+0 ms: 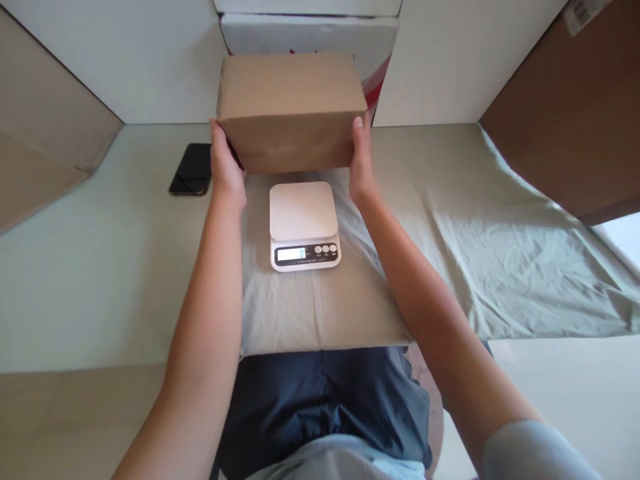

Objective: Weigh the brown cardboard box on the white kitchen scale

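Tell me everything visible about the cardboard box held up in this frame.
The cardboard box is plain brown, rectangular and closed, with no label or print on the faces that show. It looks like smooth corrugated card, unmarked and undented. It is held level, long side across the view, above and behind the white scale, apart from its platform. The left hand presses its left end and the right hand its right end, fingers flat against the sides. Behind it stands a white box.
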Demonstrator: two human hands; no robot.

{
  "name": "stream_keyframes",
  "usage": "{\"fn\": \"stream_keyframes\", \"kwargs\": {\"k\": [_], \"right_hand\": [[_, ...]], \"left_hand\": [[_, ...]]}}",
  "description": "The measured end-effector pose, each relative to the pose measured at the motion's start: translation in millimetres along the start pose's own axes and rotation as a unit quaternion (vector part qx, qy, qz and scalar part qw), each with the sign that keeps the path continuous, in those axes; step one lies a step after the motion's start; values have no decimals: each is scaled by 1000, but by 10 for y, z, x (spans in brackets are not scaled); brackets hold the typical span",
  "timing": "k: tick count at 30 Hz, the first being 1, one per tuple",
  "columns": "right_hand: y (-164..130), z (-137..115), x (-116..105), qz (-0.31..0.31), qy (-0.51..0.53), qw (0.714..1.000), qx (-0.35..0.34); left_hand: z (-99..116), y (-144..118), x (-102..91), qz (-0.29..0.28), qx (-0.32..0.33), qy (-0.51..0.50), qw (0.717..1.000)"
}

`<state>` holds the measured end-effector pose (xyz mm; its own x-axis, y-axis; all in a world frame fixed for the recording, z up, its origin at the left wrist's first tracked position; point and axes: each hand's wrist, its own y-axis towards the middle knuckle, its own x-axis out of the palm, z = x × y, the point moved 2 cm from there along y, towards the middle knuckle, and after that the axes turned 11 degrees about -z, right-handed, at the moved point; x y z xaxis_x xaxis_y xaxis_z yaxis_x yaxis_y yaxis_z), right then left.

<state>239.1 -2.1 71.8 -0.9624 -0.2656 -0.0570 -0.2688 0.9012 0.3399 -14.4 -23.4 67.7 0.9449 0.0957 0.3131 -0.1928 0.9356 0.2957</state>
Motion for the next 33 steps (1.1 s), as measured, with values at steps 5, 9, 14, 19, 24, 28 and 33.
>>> {"fn": "stream_keyframes", "kwargs": {"k": [5, 9, 14, 19, 24, 28, 33], "right_hand": [[-592, -527, 6, 16, -67, 995, -78], [-1103, -572, 72, 18, -57, 996, -61], [-1383, -412, 155, 24, -43, 997, -56], [-1435, -329, 149, 15, -35, 998, -44], [-1451, -287, 134, 24, -21, 999, -33], [-1448, -245, 130, 22, -43, 998, -32], [-1450, -197, 115, 27, -46, 998, -32]], "left_hand": [[338, -629, -48, -62, 37, 49, 996], [412, -1158, 9, -21, 33, 71, 997], [355, -1405, 28, 11, 25, 92, 995], [279, -1462, -44, 23, 35, 102, 994], [244, -1485, -50, 21, 17, 100, 995], [240, -1501, -33, 13, 23, 86, 996], [253, -1510, -13, 6, 29, 75, 997]]}}
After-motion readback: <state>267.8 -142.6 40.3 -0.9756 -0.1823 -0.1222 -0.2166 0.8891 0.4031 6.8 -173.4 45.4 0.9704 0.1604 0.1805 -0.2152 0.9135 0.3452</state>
